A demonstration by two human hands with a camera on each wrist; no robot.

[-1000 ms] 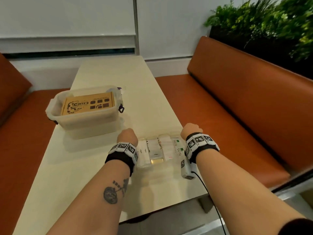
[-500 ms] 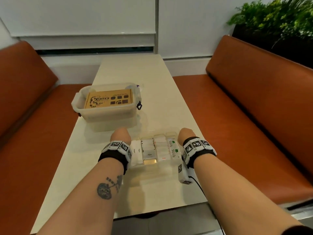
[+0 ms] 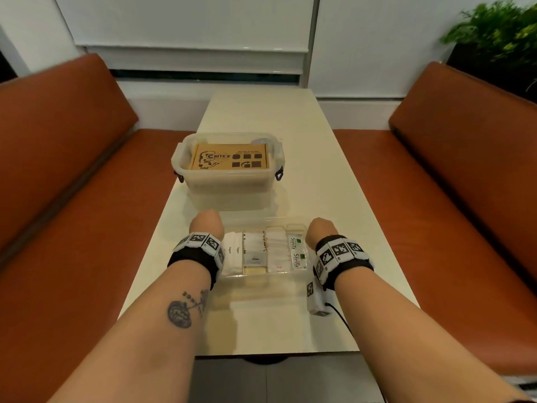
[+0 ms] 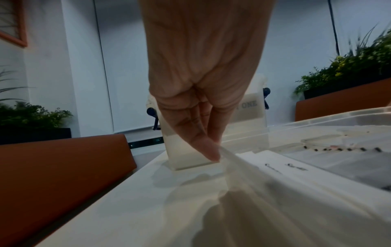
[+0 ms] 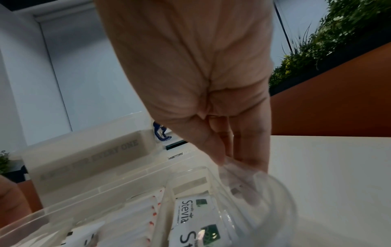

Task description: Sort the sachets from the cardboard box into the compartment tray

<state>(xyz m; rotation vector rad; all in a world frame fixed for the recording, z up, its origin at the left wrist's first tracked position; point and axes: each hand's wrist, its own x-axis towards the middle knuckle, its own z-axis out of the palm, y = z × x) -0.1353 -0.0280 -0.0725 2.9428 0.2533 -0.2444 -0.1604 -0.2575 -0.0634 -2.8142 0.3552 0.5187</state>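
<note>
Plainly, your left hand [image 4: 203, 103] pinched the tray [image 3: 263, 275]'s left rim and your right hand [image 5: 213, 117] pinched its right rim on the worktop [image 3: 313, 181]; sachets [image 3: 296, 251] filled it, the cardboard box [image 3: 229, 157] beyond.

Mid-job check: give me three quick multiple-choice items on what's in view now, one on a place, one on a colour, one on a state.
1. Where is the cardboard box?
A. inside the clear lidded tub
B. on the bench
C. in the compartment tray

2. What colour are the benches?
A. grey
B. rust orange
C. green

3. What are the hands doing?
A. resting flat on the table
B. each gripping one side of the compartment tray
C. lifting the tub

A: its printed top shows through the tub.
B: both seats.
B: left hand and right hand pinch the tray's rims.
</note>
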